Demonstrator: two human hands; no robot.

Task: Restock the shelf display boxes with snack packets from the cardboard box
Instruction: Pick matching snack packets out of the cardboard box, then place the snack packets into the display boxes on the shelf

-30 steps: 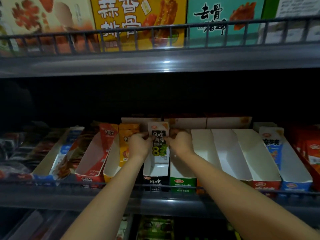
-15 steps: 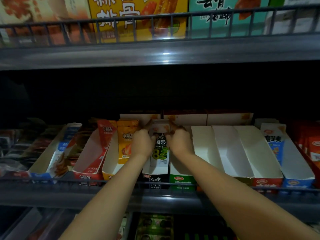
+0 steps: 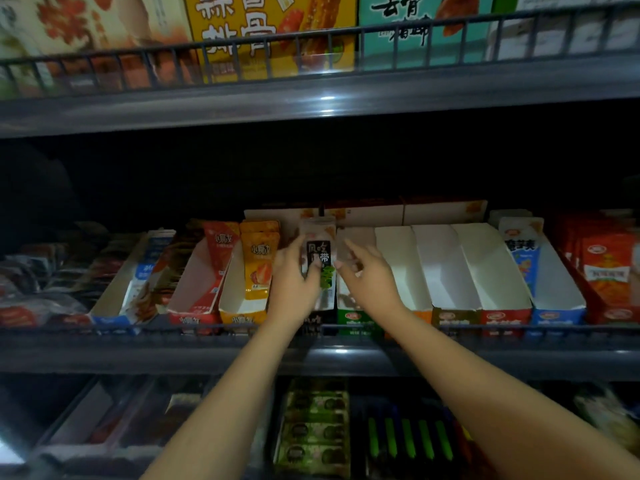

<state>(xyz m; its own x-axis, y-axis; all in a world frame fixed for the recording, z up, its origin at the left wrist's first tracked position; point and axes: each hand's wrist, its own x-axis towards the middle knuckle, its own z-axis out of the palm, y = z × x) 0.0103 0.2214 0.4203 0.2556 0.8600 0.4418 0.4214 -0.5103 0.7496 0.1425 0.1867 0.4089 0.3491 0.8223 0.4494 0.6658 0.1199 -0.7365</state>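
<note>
A stack of black-and-white snack packets [image 3: 320, 249] stands upright in the narrow black display box [image 3: 313, 322] on the middle shelf. My left hand [image 3: 294, 284] grips the stack from its left side, thumb across the front. My right hand [image 3: 369, 277] hovers just to the right of the stack, over the green display box [image 3: 353, 323], fingers apart and holding nothing. The cardboard supply box is out of view.
Orange packets [image 3: 258, 261] and red packets [image 3: 220, 240] fill boxes to the left. Three white-lined boxes [image 3: 446, 271] stand to the right, then a blue box [image 3: 554, 296]. A wire rail [image 3: 485, 329] edges the shelf. Large cartons [image 3: 270, 32] sit on the shelf above.
Both hands were pressing the packets into the box. My right hand has let go and drawn back to the right with its fingers apart; my left hand stays on the stack.
</note>
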